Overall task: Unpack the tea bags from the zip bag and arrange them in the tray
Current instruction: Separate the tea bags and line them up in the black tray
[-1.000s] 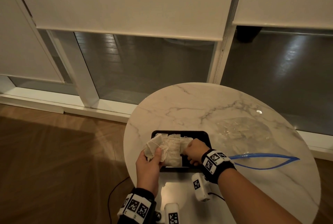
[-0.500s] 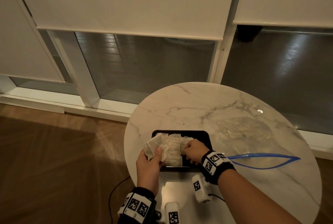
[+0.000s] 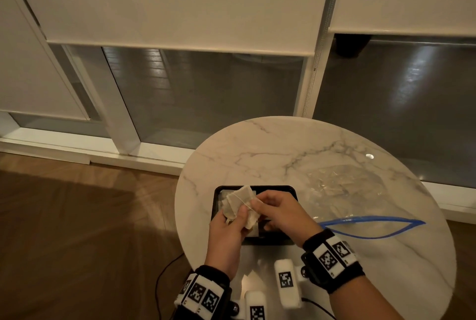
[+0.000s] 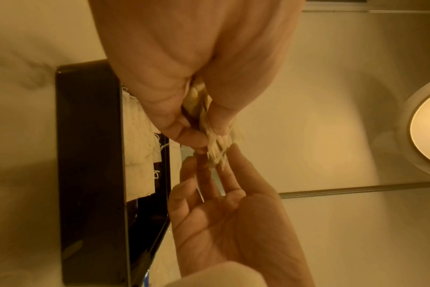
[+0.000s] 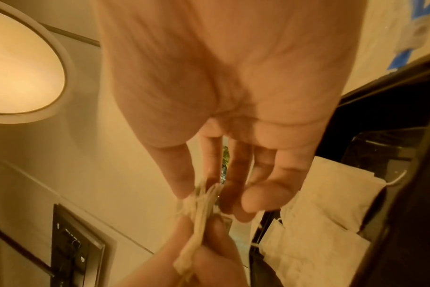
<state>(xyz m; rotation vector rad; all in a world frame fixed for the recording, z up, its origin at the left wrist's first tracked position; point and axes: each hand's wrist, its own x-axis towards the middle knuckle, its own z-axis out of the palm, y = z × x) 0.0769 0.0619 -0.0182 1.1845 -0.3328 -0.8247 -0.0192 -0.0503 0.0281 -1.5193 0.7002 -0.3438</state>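
- The clear plastic zip bag with the blue zipper strip (image 3: 360, 191) is lying open on the round white marble bench (image 3: 257, 155), to the right of the tray, and it is looking nearly flat; whether any bag is remaining inside, I cannot tell.
- Several pale paper tea bags (image 5: 327, 198) are already lying in the shallow black rectangular tray (image 3: 288, 188), side by side along its left part, while the right part of the tray is showing bare black floor.
- The left hand (image 3: 226, 232) is holding a small bundle of beige tea bags (image 3: 238, 204) above the tray, its grip closed around their lower ends with the thumb pressing on top.
- The right hand (image 3: 278, 210) is pinching the top edge of this bundle with thumb and forefinger (image 5: 182, 174), a narrow grip, the other fingers hanging loosely.
- In my judgement the task is past the middle: the unpacking seems mostly done, and the bundle is still waiting to be separated and laid in the free part of the tray.
- Compared with one second ago, the right hand is no longer resting low in the tray; it is now raised and meeting the bundle, which the left hand is holding a little higher.
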